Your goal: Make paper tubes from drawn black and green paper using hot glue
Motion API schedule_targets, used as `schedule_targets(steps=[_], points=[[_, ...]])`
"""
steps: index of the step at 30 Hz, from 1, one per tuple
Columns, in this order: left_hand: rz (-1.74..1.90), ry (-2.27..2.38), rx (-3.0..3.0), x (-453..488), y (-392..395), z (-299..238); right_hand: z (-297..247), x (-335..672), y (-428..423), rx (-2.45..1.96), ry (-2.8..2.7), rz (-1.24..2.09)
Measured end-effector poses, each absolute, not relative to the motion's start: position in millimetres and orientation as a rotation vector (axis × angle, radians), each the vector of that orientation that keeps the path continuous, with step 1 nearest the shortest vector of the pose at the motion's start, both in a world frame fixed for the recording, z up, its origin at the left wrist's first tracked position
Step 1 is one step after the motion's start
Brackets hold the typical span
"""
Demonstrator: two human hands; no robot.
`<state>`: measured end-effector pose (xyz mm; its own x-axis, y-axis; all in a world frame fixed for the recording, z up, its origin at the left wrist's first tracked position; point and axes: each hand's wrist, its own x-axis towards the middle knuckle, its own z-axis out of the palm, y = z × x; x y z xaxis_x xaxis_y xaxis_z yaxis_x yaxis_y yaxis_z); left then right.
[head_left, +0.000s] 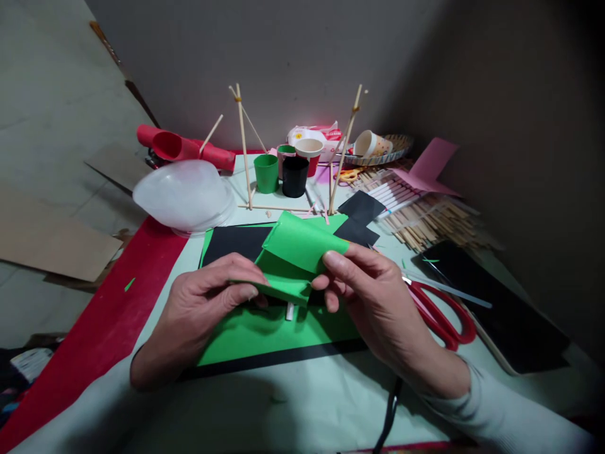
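Observation:
Between my two hands is a folded piece of green paper (302, 243), raised above the table. My left hand (210, 302) pinches its lower flap between thumb and fingers. With thumb and index finger, my right hand (373, 296) grips the upper flap at its right end. Below lie a large green sheet (283, 337) and black sheets (241, 243), partly hidden by my hands. A small white object (290, 311) shows just under the folded paper; its kind is unclear. Red-handled scissors (444, 315) rest beside my right wrist.
Behind the paper stands a wooden stick frame (243, 145) around green (266, 173) and black cups (295, 176). Clear plastic lids (184, 192) sit at left, near red rolled paper (174, 146). Bundled sticks (425, 221), markers (392, 192) and a dark phone-like slab (496, 309) lie right.

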<state>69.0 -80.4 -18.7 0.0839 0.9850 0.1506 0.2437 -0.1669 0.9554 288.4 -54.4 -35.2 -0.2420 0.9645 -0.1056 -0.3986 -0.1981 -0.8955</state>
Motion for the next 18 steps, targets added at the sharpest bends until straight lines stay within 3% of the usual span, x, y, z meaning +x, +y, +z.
schedule_targets(steps=[18], points=[[1.48,1.269,1.163,77.8,-83.0,-27.6,-27.9,284.6,-68.8,-1.081,-1.33,1.239]])
